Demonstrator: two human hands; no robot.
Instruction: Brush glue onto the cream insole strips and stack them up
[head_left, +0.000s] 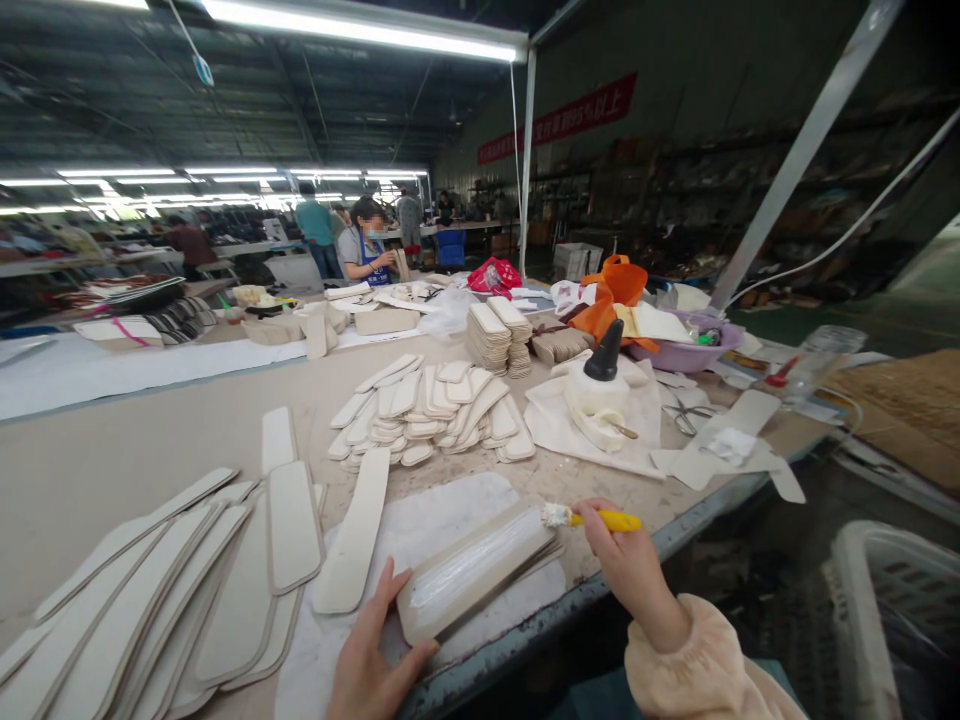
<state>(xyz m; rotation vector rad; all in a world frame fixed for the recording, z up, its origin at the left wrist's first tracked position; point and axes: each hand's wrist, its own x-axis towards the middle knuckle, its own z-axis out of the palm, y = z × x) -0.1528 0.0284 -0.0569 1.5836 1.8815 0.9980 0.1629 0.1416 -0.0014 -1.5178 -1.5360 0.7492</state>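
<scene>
My right hand (616,550) grips the yellow handle of a paintbrush (600,519). White glue-like stuff coats its bristles, which touch the far right end of a long beige panel (480,565). A wet, shiny white streak runs along the panel's middle. At the near left end, my left hand (382,640) holds the panel between thumb and fingers. More panels lie beneath it, mostly hidden, on a white sheet (450,500). Just left of it rests a single cream strip (354,535).
Fanned cream strips (165,590) cover the table's left side; a heap of smaller pieces (431,410) lies ahead. A white container with a black cone top (604,360), scissors (690,412) and a purple basin (697,345) stand right. The table edge (675,530) is close; a co-worker (365,245) sits across.
</scene>
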